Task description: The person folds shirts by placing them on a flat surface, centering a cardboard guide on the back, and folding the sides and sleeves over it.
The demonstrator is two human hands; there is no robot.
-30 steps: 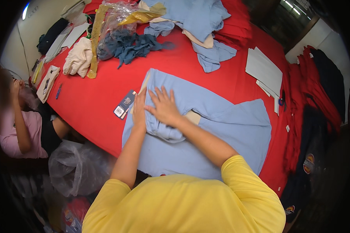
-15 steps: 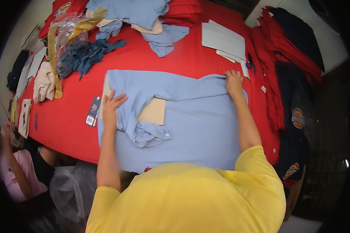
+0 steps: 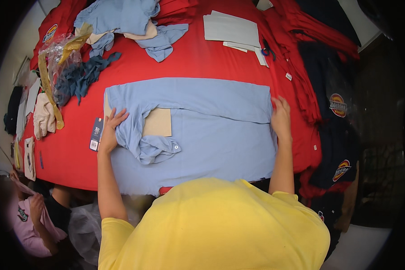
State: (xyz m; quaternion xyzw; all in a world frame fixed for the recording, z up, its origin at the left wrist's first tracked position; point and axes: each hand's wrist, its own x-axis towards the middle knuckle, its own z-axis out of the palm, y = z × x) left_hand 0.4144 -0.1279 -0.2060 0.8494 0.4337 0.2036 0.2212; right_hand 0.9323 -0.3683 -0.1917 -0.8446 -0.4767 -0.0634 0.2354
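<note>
A light blue shirt [image 3: 211,148] lies spread on the red-covered table before me, its far side folded over in a long strip. A beige cardboard piece [image 3: 157,122] shows through the gap near the bunched collar or cuff end, where a small button is visible. My left hand [image 3: 111,130] rests on the shirt's left edge, fingers spread. Beside it a dark blue hang tag [image 3: 96,134] sticks out onto the table. At the shirt's right edge is my right hand [image 3: 281,118], its fingers apart and loosely bent, with no cloth visibly pinched.
Blue garments [image 3: 117,15], dark blue cloth strips [image 3: 83,76] and clear plastic lie at the far left. White sheets [image 3: 231,29] and blue-handled scissors [image 3: 267,50] are at the far right. Dark garments [image 3: 330,148] line the right edge. A person in pink [image 3: 38,220] sits lower left.
My right hand has let go of the shirt's far right corner and come nearer along the right edge. The folded strip now lies flatter and straighter. The whole view has shifted.
</note>
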